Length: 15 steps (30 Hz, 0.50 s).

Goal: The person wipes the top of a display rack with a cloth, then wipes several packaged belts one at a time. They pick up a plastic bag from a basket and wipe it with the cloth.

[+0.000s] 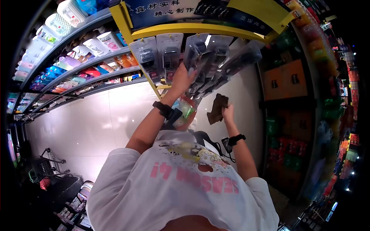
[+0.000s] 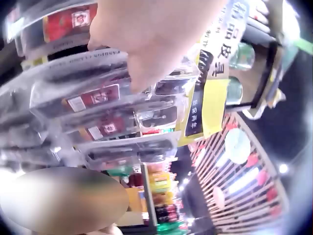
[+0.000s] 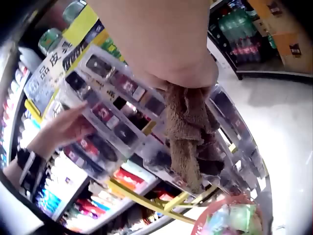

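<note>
Clear plastic packs (image 1: 169, 54) with dark contents and red labels hang in rows from a yellow rack. My left hand (image 1: 182, 80) reaches in among them, and in the right wrist view its fairly straight fingers lie against the side of a pack (image 3: 113, 117). In the left wrist view that hand (image 2: 151, 39) covers part of the packs (image 2: 98, 95). My right hand (image 1: 228, 112) grips a crumpled brown cloth (image 1: 218, 109), which hangs down from the fingers in front of the packs in the right wrist view.
The yellow rack (image 1: 192, 28) carries a sign on top. Shelves of bottles (image 1: 96, 44) stand at the left. Cardboard boxes (image 1: 285, 81) and drinks fill shelving at the right. A reddish container with colourful packets (image 3: 234, 215) is below the rack. A cart (image 1: 42, 167) stands at lower left.
</note>
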Each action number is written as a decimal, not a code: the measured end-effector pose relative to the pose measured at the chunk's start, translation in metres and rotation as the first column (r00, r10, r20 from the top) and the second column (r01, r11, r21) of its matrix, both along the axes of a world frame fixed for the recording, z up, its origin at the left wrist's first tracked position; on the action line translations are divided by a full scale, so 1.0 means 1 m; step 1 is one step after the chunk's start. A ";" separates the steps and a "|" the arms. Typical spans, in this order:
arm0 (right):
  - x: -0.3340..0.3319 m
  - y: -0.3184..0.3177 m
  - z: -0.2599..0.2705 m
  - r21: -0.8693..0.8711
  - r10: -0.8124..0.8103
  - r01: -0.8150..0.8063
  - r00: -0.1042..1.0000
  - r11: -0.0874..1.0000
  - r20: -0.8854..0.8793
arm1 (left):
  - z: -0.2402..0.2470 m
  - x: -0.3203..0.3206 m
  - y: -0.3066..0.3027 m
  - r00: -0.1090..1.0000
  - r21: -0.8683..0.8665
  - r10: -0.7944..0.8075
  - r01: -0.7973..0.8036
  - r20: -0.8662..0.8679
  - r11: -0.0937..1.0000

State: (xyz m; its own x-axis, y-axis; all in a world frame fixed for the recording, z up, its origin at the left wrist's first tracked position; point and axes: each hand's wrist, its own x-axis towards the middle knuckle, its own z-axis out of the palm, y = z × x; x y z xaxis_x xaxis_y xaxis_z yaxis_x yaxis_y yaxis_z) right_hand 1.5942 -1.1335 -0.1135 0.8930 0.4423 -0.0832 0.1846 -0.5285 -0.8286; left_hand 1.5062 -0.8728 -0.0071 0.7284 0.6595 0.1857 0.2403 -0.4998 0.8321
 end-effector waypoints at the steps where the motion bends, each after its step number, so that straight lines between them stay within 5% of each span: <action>1: 0.000 0.003 0.016 0.005 -0.007 0.007 1.000 1.000 -0.005 | -0.003 -0.003 0.004 1.000 0.005 -0.007 0.007 -0.005 1.000; 2: 0.002 0.003 0.035 0.062 -0.068 0.072 0.995 0.995 -0.068 | -0.009 -0.007 0.010 0.917 -0.012 -0.159 0.166 -0.365 0.986; 3: 0.004 0.006 0.048 0.116 -0.125 0.140 0.983 0.983 -0.134 | -0.010 -0.007 0.011 0.689 -0.082 -0.276 0.301 -0.670 0.950; 4: 0.015 0.004 0.042 0.084 -0.131 0.139 0.987 0.987 -0.095 | -0.012 -0.006 0.007 0.686 -0.073 -0.275 0.308 -0.674 0.948; 6: 0.028 0.012 0.060 0.217 -0.114 0.124 0.992 0.968 -0.057 | -0.014 -0.008 -0.008 0.585 -0.260 -0.539 0.495 -0.606 0.829; 7: 0.034 0.017 0.075 0.337 -0.097 0.096 0.995 0.936 -0.016 | -0.012 -0.005 -0.016 0.584 -0.257 -0.535 0.493 -0.611 0.831; 9: 0.045 0.030 0.101 0.376 -0.092 0.108 0.994 0.920 -0.061 | -0.008 0.009 -0.035 0.875 -0.260 -0.446 0.394 -0.188 0.882; 10: 0.050 0.035 0.114 0.409 -0.089 0.123 0.991 0.904 -0.101 | -0.009 0.019 -0.039 0.878 -0.254 -0.439 0.388 -0.190 0.886; 12: 0.052 0.044 0.136 0.531 -0.030 0.119 0.985 0.839 -0.172 | -0.011 0.044 -0.038 0.951 -0.332 -0.283 0.310 0.128 0.891; 15: 0.050 0.049 0.165 0.690 0.108 0.184 0.928 0.700 -0.357 | -0.002 0.063 -0.037 0.971 -0.140 -0.214 0.227 0.106 0.964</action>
State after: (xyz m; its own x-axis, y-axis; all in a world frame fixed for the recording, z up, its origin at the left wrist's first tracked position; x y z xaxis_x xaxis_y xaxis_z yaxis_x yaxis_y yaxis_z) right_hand 1.6447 -1.0841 0.0514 0.8828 0.4650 -0.0661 -0.1952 0.2353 -0.9521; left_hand 1.5692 -0.9098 -0.0088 0.8438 0.5096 0.1681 0.0593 -0.3999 0.9146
